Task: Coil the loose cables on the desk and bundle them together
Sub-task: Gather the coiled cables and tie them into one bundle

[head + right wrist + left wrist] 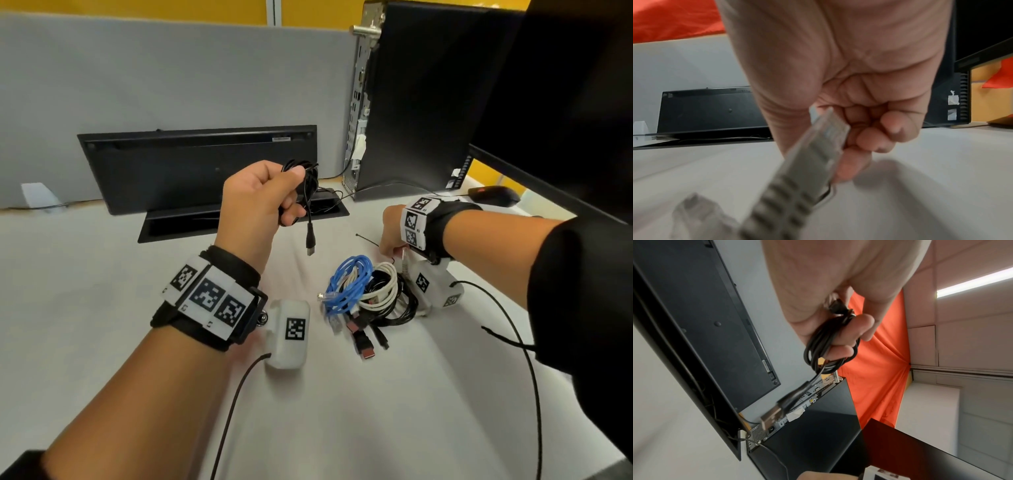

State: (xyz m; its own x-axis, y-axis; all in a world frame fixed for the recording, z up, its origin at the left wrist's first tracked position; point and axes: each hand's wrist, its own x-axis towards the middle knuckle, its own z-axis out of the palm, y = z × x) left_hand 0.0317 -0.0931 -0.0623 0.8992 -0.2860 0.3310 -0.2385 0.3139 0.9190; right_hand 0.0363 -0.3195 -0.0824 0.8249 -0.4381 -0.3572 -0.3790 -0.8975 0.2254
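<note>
My left hand (260,195) is raised above the desk and grips a coiled black USB cable (308,181); its plug (310,248) hangs down. The left wrist view shows my fingers (849,331) curled round that coil (822,344). A pile of coiled cables lies on the desk: blue (349,284), white (380,291) and black (400,308). My right hand (390,240) is low at the pile's far edge, fingers curled, and pinches a thin black tie (366,240). A grey network plug (818,154) sticks up right in front of those curled fingers (890,129).
A black keyboard (198,164) leans upright against the grey partition, behind an open cable slot (239,219). A PC tower (411,96) and a monitor (565,102) stand at the right, with a mouse (493,195) below the screen. The white desk (102,308) stretches left.
</note>
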